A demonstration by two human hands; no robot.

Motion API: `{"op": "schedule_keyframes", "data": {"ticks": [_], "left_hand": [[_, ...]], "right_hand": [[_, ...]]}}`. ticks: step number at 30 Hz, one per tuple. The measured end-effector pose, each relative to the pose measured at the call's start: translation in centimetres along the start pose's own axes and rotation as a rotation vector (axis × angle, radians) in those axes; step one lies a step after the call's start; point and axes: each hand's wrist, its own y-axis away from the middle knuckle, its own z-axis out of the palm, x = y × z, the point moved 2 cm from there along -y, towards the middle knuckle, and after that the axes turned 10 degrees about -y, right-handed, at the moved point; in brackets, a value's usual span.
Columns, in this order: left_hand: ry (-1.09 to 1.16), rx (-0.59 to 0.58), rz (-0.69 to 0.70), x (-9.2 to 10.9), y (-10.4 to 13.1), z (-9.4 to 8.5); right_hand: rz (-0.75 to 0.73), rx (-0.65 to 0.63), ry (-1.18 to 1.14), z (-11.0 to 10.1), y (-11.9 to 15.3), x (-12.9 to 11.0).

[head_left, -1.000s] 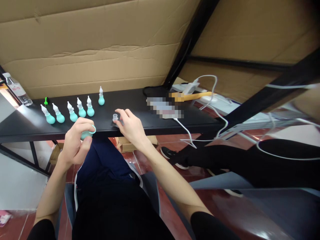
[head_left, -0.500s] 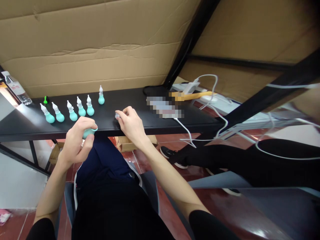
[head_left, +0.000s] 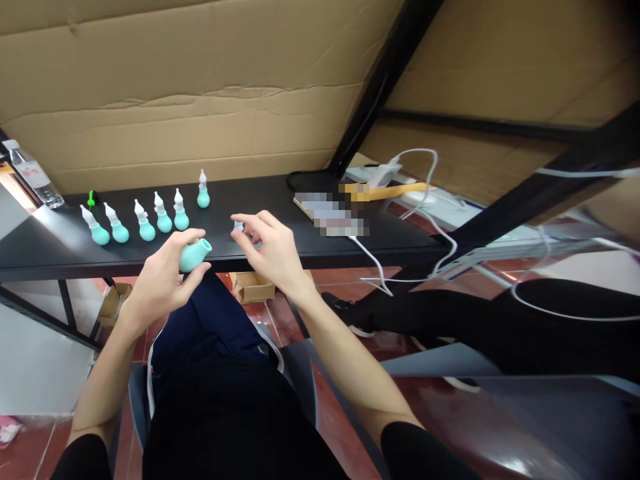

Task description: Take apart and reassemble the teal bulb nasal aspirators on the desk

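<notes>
My left hand (head_left: 165,277) is closed on a teal rubber bulb (head_left: 194,255), whose open mouth points up and to the right. Between the thumb and fingertips of my right hand (head_left: 270,250) is a small translucent piece (head_left: 238,227), held a little above the black table (head_left: 330,250). A gap separates the piece from the bulb. Several teal bulbs with clear pointed tips stand in a row at the left, one of them being a bulb (head_left: 147,229). Another tipped bulb (head_left: 203,197) stands farther back, near the cardboard wall.
A water bottle (head_left: 35,175) and a small green object (head_left: 91,198) are at the far left. A partly blurred phone (head_left: 325,215) with a white cable (head_left: 373,259) lies at the right. Beyond it are a power adapter (head_left: 383,175) and a person's dark-clothed leg (head_left: 450,310).
My left hand has moved right and turned the bulb so that its mouth shows. My right hand has lifted the small translucent piece slightly from the table.
</notes>
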Motion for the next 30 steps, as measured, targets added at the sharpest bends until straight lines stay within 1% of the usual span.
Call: {"op": "schedule_keyframes", "data": {"ticks": [3,5,7,10,12,15,18,20,23,25,28,30], "left_hand": [[0.041,-0.036,0.008,-0.2,0.2,0.9],[0.072,-0.044,0.026,-0.3,0.3,1.3],[0.096,-0.050,0.032,-0.4,0.4,1.6],[0.120,-0.053,0.018,-0.6,0.4,1.7],[0.113,-0.053,0.007,-0.7,0.3,1.8],[0.066,-0.046,-0.024,-0.9,0.2,1.7],[0.039,-0.039,-0.085,-1.0,0.1,1.5],[0.027,-0.025,-0.121,-1.1,0.1,1.4],[0.016,-0.002,-0.155,-1.3,-0.1,1.1],[0.012,0.003,-0.173,-1.4,-0.1,1.0],[-0.001,0.003,-0.195,-1.6,-0.2,0.8],[-0.014,0.009,-0.200,-1.8,-0.2,0.7]], "right_hand": [[-0.033,-0.194,-0.282,-0.3,0.2,-2.8],[-0.043,-0.295,-0.394,-0.2,0.5,-4.2],[-0.027,-0.316,-0.441,0.0,0.6,-4.8],[0.014,-0.250,-0.462,-0.1,0.4,-4.3],[0.055,-0.172,-0.454,-0.4,0.2,-3.4],[0.133,0.006,-0.364,-1.4,-0.3,-1.1],[0.160,0.192,-0.143,-2.4,-0.9,2.1],[0.159,0.257,0.012,-2.9,-1.2,4.3],[0.189,0.268,0.123,-3.2,-1.4,7.2],[0.218,0.253,0.150,-3.2,-1.4,8.4],[0.241,0.202,0.212,-2.7,-1.2,9.2],[0.247,0.124,0.280,-2.3,-1.0,9.5]]}}
